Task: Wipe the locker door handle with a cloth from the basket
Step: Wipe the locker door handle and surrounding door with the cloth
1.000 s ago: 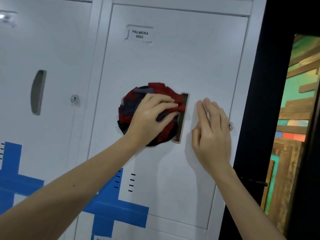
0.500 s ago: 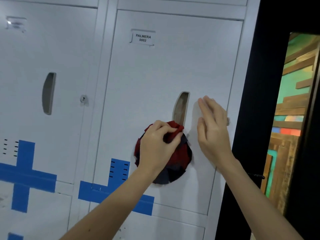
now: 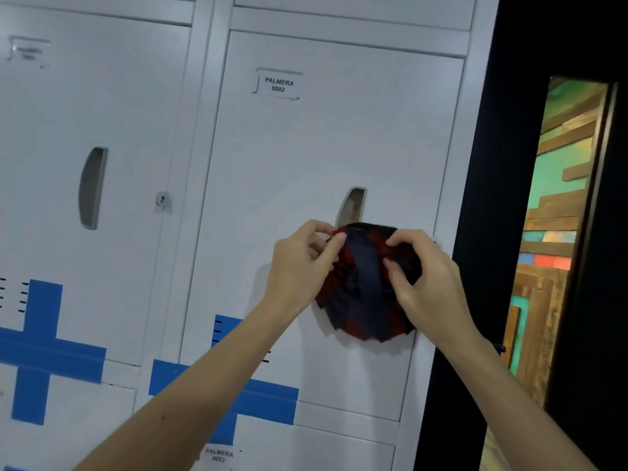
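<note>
Head view. Smooth, white-painted metal locker door (image 3: 323, 147), flat, with a small rectangular label (image 3: 278, 85) reading PALMERA 0002 near the top. Recessed door handle (image 3: 351, 207), a tall curved slot of dull grey metal, lower end hidden behind the cloth. Cloth (image 3: 363, 294) bunched into a rough round wad, red and dark navy, pleated in look, soft and crumpled, held up before the door just under the handle's visible top; contact with the door impossible to tell. Left hand (image 3: 299, 266) at the wad's upper left edge, thumb and forefinger pinching a fold, other fingers curled. Right hand (image 3: 428, 277) on the wad's right side, fingers bent and gripping the fabric from the front. Further left, a second door (image 3: 129, 96) with the same curved slot handle (image 3: 92, 188) and a small round lock (image 3: 162, 199). Matte blue tape (image 3: 44, 348) in cross shapes low on both doors. At the right edge, a black frame (image 3: 492, 164) and rough wooden strips (image 3: 550, 232) painted teal, orange and brown.
</note>
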{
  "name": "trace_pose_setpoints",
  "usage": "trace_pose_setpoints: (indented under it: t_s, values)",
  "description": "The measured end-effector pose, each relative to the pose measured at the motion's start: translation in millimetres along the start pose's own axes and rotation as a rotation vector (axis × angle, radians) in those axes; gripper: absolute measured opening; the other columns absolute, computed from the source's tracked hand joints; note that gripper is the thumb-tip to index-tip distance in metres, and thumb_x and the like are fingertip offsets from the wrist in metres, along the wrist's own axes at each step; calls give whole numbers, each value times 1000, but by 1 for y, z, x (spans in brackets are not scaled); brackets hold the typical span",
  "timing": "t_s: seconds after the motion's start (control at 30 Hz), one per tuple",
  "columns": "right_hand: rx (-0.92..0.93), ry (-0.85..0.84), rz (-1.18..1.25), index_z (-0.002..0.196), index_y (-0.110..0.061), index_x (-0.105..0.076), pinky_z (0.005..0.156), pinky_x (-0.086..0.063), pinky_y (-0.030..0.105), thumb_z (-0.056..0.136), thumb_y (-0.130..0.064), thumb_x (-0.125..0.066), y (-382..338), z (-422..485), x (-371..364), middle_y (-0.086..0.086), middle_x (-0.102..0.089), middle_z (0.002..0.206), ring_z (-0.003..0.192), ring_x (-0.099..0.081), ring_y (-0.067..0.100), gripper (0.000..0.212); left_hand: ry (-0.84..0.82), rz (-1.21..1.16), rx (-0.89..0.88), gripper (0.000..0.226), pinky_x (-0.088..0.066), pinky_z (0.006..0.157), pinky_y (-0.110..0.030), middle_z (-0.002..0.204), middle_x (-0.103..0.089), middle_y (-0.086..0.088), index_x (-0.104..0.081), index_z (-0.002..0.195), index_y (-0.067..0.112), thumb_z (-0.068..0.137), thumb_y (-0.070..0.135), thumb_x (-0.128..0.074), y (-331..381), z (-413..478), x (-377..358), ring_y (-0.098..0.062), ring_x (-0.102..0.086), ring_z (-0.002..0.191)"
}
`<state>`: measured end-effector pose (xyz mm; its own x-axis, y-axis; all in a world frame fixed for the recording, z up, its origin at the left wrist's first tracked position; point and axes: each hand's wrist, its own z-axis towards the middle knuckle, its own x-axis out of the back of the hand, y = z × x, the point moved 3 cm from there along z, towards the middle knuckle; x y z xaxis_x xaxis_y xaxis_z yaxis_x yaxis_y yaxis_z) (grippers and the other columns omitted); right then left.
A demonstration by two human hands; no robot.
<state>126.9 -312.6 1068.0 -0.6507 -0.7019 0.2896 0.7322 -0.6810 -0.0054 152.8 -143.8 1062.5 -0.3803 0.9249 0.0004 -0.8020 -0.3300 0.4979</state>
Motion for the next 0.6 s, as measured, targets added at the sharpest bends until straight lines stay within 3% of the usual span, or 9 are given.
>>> trace_pose_setpoints:
  t_s: [0.03, 0.1, 0.2, 0.33, 0.47, 0.6]
  values:
    - [43, 41, -109, 96, -15, -61, 77, -46, 34, 83, 5, -59, 0, 6, -1, -5, -57, 90, 84, -56, 16, 25, -11, 81, -100, 11, -52, 66, -26, 68, -65, 8, -65, 89, 19, 87, 30, -66, -2, 1, 4, -10, -63, 67]
    - [95, 140, -322, 88, -13, -65, 73, -30, 30, 79, 3, -55, 1, 19, -2, 7, -55, 88, 82, -51, 25, 21, -15, 274, -310, 20, -44, 71, -25, 76, -64, 8, -68, 91, 20, 84, 38, -64, -8, 8, 11, -10, -55, 75]
    - [94, 259, -506, 96, -10, -68, 81, -24, 34, 83, -5, -43, -6, 30, -11, 17, -47, 109, 97, -38, 29, 29, 39, 469, -515, 25, -27, 74, -21, 80, -61, 6, -71, 85, 22, 80, 43, -59, -14, 21, 17, -9, -45, 79]
    - [73, 191, -458, 124, 2, -55, 96, -35, 46, 92, -17, -37, -12, 6, -47, 21, -46, 127, 115, -39, 32, 42, 44, 515, -631, 22, -14, 90, -18, 90, -60, 6, -71, 89, 25, 76, 40, -60, -10, 31, 21, -7, -43, 88]
    - [143, 115, -457, 138, 3, -35, 112, -21, 48, 100, -34, -32, -4, -25, -70, 20, -33, 142, 134, -29, 34, 53, 31, 582, -740, 42, -11, 98, -22, 106, -60, 2, -67, 104, 22, 75, 52, -60, -6, 45, 27, -9, -44, 102]
    - [303, 133, -468, 134, 3, -38, 113, -21, 48, 97, -18, -38, 4, -10, -65, 21, -39, 138, 132, -32, 35, 42, 99, 593, -749, 43, -15, 107, -35, 118, -58, -1, -60, 117, 18, 85, 46, -56, -12, 52, 26, -14, -46, 113]
